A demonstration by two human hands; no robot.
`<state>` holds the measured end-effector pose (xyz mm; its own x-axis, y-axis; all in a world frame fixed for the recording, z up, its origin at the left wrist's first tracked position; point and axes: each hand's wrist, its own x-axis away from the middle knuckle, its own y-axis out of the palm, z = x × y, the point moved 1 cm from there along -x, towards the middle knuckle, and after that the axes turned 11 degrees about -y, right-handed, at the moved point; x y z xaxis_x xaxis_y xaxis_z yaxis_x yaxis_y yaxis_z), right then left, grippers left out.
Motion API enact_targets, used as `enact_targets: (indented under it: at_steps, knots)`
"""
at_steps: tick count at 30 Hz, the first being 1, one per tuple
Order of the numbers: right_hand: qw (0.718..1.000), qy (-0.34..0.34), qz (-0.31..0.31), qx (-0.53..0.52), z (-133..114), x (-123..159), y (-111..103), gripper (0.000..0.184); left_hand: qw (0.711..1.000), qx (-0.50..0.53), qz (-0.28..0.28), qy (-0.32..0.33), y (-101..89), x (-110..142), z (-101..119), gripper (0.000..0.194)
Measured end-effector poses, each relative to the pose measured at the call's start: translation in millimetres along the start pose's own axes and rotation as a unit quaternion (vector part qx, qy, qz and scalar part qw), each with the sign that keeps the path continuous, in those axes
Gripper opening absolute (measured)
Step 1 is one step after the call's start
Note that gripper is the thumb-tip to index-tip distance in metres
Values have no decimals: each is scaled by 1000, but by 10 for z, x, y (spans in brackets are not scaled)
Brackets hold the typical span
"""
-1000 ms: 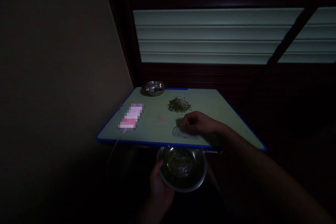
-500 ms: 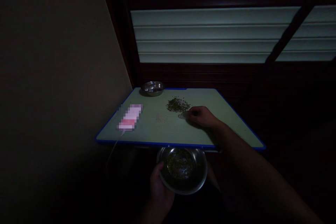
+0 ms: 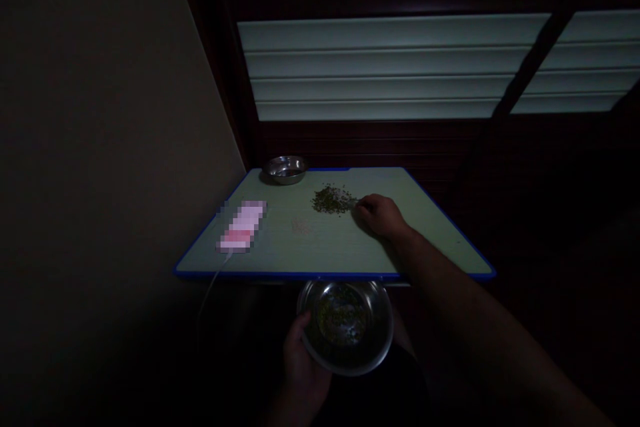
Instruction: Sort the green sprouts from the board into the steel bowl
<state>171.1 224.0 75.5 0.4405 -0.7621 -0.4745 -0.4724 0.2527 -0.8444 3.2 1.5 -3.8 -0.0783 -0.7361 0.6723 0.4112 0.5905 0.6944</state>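
Observation:
My left hand (image 3: pixel 300 363) grips the rim of a steel bowl (image 3: pixel 381 347) holding green grains, kept just below the near edge of the green table (image 3: pixel 340 247). My right hand (image 3: pixel 379 215) rests on the table with its fingers curled. Its fingertips pinch a small clear piece (image 3: pixel 351 199) against the right side of a pile of green grains (image 3: pixel 327 201). What the clear piece is I cannot make out in the dim light.
A small steel bowl (image 3: pixel 285 169) stands at the table's far left corner. A pink flat object (image 3: pixel 241 225) with a white cable (image 3: pixel 213 287) lies at the left. A faint pale patch of bits (image 3: pixel 300 225) lies mid-table. A wall (image 3: pixel 100 147) rises at the left.
My right hand has slid away from the near edge up to the grain pile, taking the clear piece along. The left hand and its bowl have stayed in place.

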Motion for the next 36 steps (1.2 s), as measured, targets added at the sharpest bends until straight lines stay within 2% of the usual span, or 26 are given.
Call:
enact_targets:
  at_steps: [7, 12, 15, 26, 31, 36]
  knots:
    - [995, -39, 17, -94, -19, 26, 13, 19, 1000, -4, -2, -1, 0, 3, -9, 20]
    - [996, -17, 36, -85, -33, 38, -15, 19, 1000, -9, 12, -11, -4, 14, 1, 20]
    - [993, -29, 39, -104, -46, 40, -14, 19, 1000, -10, 8, -8, -19, 3, 3, 21]
    - [990, -21, 21, -136, -60, 54, -8, 17, 1000, -5, 12, -17, -11, 19, 8, 22]
    - [990, -8, 31, -135, -63, 58, -25, 16, 1000, -4, 17, -18, -30, 9, 9, 25]
    - [988, -2, 17, -154, -70, 57, -32, 16, 1000, -1, 4, -13, -23, 23, 11, 29]
